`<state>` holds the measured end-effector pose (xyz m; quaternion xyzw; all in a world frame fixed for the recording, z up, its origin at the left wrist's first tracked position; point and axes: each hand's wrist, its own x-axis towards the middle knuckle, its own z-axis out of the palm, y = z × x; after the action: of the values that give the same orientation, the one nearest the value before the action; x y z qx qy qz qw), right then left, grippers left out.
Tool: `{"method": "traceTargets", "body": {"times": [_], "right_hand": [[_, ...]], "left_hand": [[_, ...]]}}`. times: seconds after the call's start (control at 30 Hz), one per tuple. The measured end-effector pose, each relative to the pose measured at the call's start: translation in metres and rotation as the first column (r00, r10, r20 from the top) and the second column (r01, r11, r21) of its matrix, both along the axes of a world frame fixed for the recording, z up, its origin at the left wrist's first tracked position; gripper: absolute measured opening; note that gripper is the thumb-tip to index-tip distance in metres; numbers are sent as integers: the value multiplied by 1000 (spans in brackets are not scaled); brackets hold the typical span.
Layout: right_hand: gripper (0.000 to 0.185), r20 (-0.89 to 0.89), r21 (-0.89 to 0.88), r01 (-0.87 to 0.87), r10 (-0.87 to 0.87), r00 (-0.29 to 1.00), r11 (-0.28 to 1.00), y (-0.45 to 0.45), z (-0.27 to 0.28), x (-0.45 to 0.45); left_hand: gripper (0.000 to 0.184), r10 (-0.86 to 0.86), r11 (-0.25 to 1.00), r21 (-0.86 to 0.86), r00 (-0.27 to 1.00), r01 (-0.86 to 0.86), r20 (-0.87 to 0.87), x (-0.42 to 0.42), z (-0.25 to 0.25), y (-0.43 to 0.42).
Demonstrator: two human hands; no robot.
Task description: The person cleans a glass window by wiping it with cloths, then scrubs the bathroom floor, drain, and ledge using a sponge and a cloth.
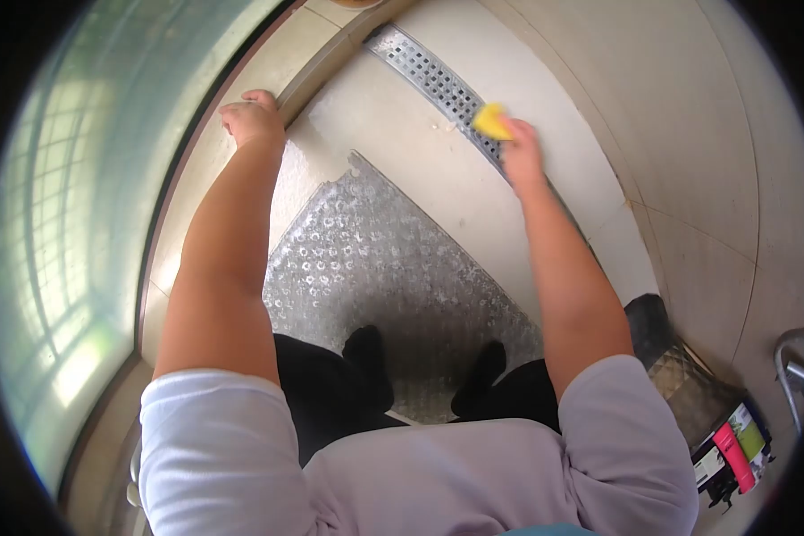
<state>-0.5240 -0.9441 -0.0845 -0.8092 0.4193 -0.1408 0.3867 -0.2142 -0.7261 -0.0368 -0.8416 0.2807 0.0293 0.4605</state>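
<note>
Pinched in right hand (523, 152), one o'clock: yellow pad (491, 121), over metal grate (424, 73); seemingly wiping; firm pinch needed for any next stroke. At eleven: left hand (253, 116), half-curled on ledge (286, 49), grasp unclear.

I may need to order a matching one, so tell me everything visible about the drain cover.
The drain cover is a long, narrow, grey strip, metallic-looking, with rows of small dark square holes. It lies flat in the pale floor, beyond the grey mat and apart from it. The right hand holds a blurred yellow pad over its nearer part, hiding some holes; whether either presses on it is unclear.
</note>
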Motion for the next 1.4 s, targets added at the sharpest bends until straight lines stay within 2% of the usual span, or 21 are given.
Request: {"method": "traceTargets", "body": {"times": [0.1, 0.17, 0.23, 0.33, 0.43, 0.47, 0.53, 0.57, 0.67, 0.73, 0.8, 0.83, 0.9, 0.97, 1.03, 1.07, 1.13, 1.2, 1.27, 1.33, 1.4], "right_hand": [[35, 49, 235, 474, -497, 866, 849, -24, -6, -80], [38, 49, 233, 536, -560, 827, 811, -23, -8, -152], [45, -123, 162, 683, -672, 730, 712, -7, 4, -207], [47, -487, 78, 806, -683, 544, 586, 23, 5, -227], [46, -289, 72, 578, -538, 792, 813, 61, -17, -159], [43, -263, -115, 393, -409, 874, 912, 82, -36, -133], [40, -201, 46, 83, -72, 977, 996, 106, -34, -76], [41, -119, 140, -42, 59, 991, 989, 110, -16, -57], [41, 32, 250, 273, -290, 956, 929, 95, -23, -64], [46, -139, 32, 436, -428, 893, 899, 88, -13, -120], [32, -201, 73, 703, -680, 705, 708, 99, -26, -183], [26, -337, -113, 724, -712, 616, 681, 107, -32, -200], [21, -462, 60, 785, -680, 569, 616, 126, -35, -170], [22, -158, 457, 869, -943, 291, 192, 144, -58, -106], [42, -227, 397, 701, -677, 700, 592, 156, -44, -37], [46, -270, 344, 494, -420, 866, 798, 147, -21, -4], [43, -115, 556, 335, -329, 937, 761, 117, -16, 47], [44, -7, 455, 296, -329, 944, 840, 83, 2, 59], [46, -1, 134, 72, -72, 997, 988, 76, 17, 34], [42, -104, -166, -245, 231, 968, 955, 91, 37, -6], [34, -75, 138, -508, 521, 850, 850, 114, 12, -40]], "left_hand": [[51, 17, 1000, 4, 999, -17, -41, 1, -1, -1], [55, 40, 999, -1, 994, -41, -103, 0, 9, -1], [61, 77, 996, -25, 975, -84, -208, -7, 27, -5], [75, -86, 928, -373, 979, 11, -184, -48, 43, 2], [101, 213, 949, -85, 813, -305, -542, -136, 46, -7], [111, 354, 920, 126, 647, -371, -675, -162, 39, -5], [124, 440, 839, 152, 488, -522, -754, -206, 11, 14], [127, 447, 828, 126, 509, -546, -735, -217, 9, 13], [134, 480, 788, 68, 541, -612, -690, -237, 5, 16], [135, 494, 769, 54, 539, -636, -682, -239, -1, 17], [134, 486, 759, 26, 540, -651, -687, -240, -1, 18], [134, 486, 756, 23, 537, -655, -690, -240, -4, 19], [133, 493, 741, 22, 521, -671, -696, -240, -5, 19], [136, 499, 730, 35, 498, -683, -709, -239, -7, 18], [138, 495, 722, 33, 484, -691, -722, -237, -9, 19], [138, 488, 720, 26, 480, -693, -729, -238, -9, 21], [139, 463, 706, -4, 466, -708, -754, -237, -6, 23], [140, 438, 673, -40, 441, -739, -784, -237, 1, 25], [140, 433, 658, -70, 453, -750, -780, -239, -2, 27], [140, 439, 645, -77, 451, -760, -777, -240, -4, 25], [138, 466, 632, -61, 441, -773, -767, -238, -3, 23]]}}
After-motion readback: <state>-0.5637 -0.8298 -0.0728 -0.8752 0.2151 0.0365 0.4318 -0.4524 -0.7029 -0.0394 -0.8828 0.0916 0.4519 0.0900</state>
